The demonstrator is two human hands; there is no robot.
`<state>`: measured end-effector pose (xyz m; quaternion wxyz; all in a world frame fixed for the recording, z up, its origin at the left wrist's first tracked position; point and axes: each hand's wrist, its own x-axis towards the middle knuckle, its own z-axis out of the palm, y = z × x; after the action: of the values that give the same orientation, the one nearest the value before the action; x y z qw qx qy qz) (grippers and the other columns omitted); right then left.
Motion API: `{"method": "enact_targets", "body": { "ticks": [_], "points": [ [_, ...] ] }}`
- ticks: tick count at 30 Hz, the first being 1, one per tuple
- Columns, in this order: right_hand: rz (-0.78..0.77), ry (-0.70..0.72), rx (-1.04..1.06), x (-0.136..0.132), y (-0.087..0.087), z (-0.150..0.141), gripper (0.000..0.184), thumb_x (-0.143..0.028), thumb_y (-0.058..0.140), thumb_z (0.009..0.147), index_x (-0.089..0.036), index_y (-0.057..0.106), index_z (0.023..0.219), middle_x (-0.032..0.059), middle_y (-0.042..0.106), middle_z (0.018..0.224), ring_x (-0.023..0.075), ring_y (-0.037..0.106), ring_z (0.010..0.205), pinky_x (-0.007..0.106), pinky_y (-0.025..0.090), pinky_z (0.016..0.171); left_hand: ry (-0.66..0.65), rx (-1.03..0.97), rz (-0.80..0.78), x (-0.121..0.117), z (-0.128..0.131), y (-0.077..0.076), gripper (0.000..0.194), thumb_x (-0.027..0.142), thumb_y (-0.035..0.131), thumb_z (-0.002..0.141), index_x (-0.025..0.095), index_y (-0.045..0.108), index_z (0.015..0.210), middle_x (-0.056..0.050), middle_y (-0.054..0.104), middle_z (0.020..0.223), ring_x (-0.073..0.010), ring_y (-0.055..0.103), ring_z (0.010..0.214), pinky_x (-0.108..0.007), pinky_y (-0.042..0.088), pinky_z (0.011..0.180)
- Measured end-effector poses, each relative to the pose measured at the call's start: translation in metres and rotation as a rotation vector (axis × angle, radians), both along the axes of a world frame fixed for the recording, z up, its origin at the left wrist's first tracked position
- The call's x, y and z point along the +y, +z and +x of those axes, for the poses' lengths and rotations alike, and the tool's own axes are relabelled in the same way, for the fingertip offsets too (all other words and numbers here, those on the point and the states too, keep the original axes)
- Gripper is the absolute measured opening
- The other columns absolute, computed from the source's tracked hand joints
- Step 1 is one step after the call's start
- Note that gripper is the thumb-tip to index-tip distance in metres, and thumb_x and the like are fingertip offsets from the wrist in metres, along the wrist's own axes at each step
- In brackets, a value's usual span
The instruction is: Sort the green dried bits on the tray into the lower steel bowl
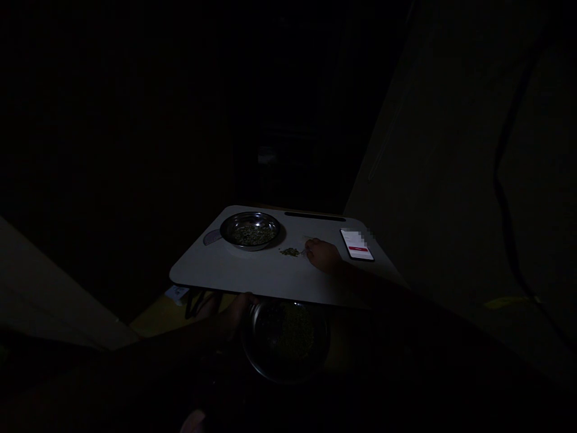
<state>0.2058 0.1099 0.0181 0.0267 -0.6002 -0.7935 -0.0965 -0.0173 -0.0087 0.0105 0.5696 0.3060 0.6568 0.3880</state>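
Observation:
The picture is very dark. On a white lap table (252, 276), my right hand (322, 255) rests with its fingers drawn together beside a small pile of greenish bits (291, 252). Whatever those fingers hold, if anything, is too dim to make out. My left hand (238, 308) is at the near edge of the table, its fingers closed at the rim of a metal bowl (256, 361). That lower bowl has a heap of greenish bits (297, 334) in it. Farther back on the table stands another metal bowl (250, 245), partly filled with similar bits.
A phone (357, 245) with a lit screen lies on the table's right side. A dark slot (315, 216) runs along the far edge. To the right is a wall (451, 180) with a dark cable (500, 186) hanging on it. Deep shadow hides most of the surroundings.

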Motion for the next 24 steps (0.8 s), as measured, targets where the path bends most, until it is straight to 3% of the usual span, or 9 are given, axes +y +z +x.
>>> {"method": "enact_targets", "body": {
  "ticks": [5, 10, 19, 24],
  "points": [
    [0.003, -0.016, -0.017, 0.000, 0.001, 0.002, 0.026, -0.026, 0.027, 0.078, -0.018, 0.046, 0.095, 0.0076, 0.051, 0.095, 0.0172, 0.049, 0.083, 0.026, 0.035, 0.065, 0.070, 0.073, 0.021, 0.005, -0.003, -0.010, 0.016, 0.030, 0.053, 0.049, 0.017, 0.054, 0.059, -0.002, 0.055, 0.045, -0.0208, 0.052, 0.043, -0.030, 0.037, 0.040],
    [0.000, -0.040, -0.027, 0.002, 0.002, 0.005, 0.027, -0.027, 0.028, 0.079, -0.018, 0.046, 0.096, 0.0076, 0.051, 0.095, 0.0176, 0.050, 0.082, 0.026, 0.035, 0.065, -0.054, -0.060, -0.047, 0.007, -0.004, -0.012, 0.017, 0.031, 0.049, 0.054, 0.016, 0.055, 0.058, -0.003, 0.055, 0.044, -0.0218, 0.053, 0.044, -0.032, 0.039, 0.043],
    [0.028, -0.008, 0.036, 0.003, 0.004, 0.010, 0.028, -0.028, 0.028, 0.079, -0.019, 0.045, 0.099, 0.0063, 0.050, 0.098, 0.0163, 0.049, 0.084, 0.025, 0.033, 0.068, 0.061, 0.148, 0.055, -0.005, 0.005, 0.019, 0.007, 0.024, 0.052, 0.052, 0.017, 0.053, 0.053, -0.001, 0.055, 0.045, -0.0182, 0.050, 0.042, -0.028, 0.036, 0.040],
    [0.016, 0.055, 0.022, -0.002, 0.002, 0.003, 0.027, -0.026, 0.031, 0.077, -0.019, 0.045, 0.099, 0.0054, 0.050, 0.101, 0.0155, 0.047, 0.088, 0.025, 0.033, 0.072, -0.090, -0.078, -0.105, 0.001, 0.003, 0.007, 0.018, 0.024, 0.045, 0.056, 0.016, 0.048, 0.040, -0.001, 0.048, 0.037, -0.0148, 0.044, 0.035, -0.028, 0.036, 0.040]
  ]
}}
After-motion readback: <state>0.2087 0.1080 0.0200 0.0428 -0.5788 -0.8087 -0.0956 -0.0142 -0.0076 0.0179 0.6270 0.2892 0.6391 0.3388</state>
